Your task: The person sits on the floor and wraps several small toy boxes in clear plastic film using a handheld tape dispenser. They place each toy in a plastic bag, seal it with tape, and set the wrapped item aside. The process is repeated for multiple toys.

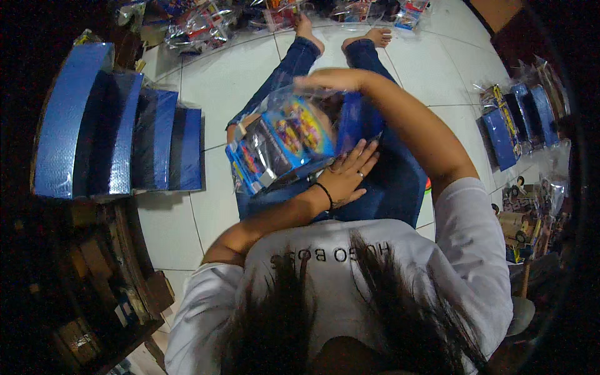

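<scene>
A clear plastic bag with colourful printed boxes (275, 144) inside lies tilted across my lap, over my jeans. Blue, yellow and black show on the boxes, and a blue panel (359, 119) stands at the bag's right end. My left hand (347, 178), with a ring and a dark bracelet, rests palm down against the near right edge of the package, fingers spread. Reaching around from the right, my right hand (331, 80) is over the far edge of the plastic. It is smeared by motion and its fingers hardly show, so its grip is unclear.
On the left, several large blue boxes (59, 125) stand in a row on the white tiled floor (169, 231). Bagged toys (200, 28) lie beyond my feet. More blue boxes (498, 139) and small wooden toy vehicles (515, 228) sit at right. A dark wooden shelf (119, 262) is lower left.
</scene>
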Tool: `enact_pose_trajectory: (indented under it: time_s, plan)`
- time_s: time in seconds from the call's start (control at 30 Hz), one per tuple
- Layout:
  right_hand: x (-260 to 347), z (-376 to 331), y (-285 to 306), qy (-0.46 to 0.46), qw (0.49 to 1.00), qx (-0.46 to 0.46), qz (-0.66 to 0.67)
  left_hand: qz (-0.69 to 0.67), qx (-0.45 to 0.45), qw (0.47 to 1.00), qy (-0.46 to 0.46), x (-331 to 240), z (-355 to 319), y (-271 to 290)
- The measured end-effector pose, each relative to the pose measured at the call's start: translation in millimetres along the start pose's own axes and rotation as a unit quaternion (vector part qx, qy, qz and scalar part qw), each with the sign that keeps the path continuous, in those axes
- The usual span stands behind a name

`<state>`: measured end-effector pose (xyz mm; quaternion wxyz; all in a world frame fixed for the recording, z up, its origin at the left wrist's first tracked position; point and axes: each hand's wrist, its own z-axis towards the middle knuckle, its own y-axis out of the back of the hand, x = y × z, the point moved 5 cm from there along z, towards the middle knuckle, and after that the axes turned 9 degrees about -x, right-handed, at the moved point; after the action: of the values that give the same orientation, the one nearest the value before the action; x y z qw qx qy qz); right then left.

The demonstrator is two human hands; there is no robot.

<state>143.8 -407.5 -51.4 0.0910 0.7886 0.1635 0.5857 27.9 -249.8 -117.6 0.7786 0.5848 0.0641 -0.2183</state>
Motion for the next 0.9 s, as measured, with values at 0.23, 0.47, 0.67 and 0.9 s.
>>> enact_pose_trajectory:
  time_s: [0.23,0.47,0.67,0.9]
  plan:
    - [112.8,-87.4,3.7,0.323,0.906,-0.122,-0.243,0.017,-0.422,0.906,-0.037,3.8,-50.2,176.9]
    - [175.1,-117.6,-25.6,0.376,0.856,-0.226,-0.274,-0.096,-0.381,0.893,0.219,42.7,-43.0,208.0]
    - [138.5,-99.7,-33.7,0.255,0.914,-0.171,-0.265,-0.096,-0.404,0.893,0.171,43.8,-53.1,222.0]
    - [139.4,-88.7,-29.0,0.378,0.873,-0.207,-0.230,-0.116,-0.343,0.905,0.224,60.5,-68.1,209.6]
